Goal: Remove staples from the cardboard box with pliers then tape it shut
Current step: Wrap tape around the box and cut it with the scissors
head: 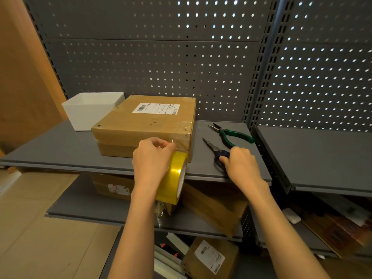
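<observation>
A flat cardboard box [145, 125] with a white shipping label lies on the grey shelf [60, 150], clear tape across its front right corner. My left hand [151, 158] pinches the tape end against the box's front face, and the yellowish tape roll [174, 178] hangs beneath it over the shelf edge. To the right, my right hand [241, 164] grips the dark blue handles of a pair of scissors [213, 148] lying on the shelf. Green-handled pliers [231, 135] lie just behind the scissors, untouched.
A white plastic bin [90, 109] stands behind the box at the left. A pegboard wall [161, 57] backs the shelf. Lower shelves hold more cardboard boxes [211, 210]. A second shelf [322, 158] adjoins on the right.
</observation>
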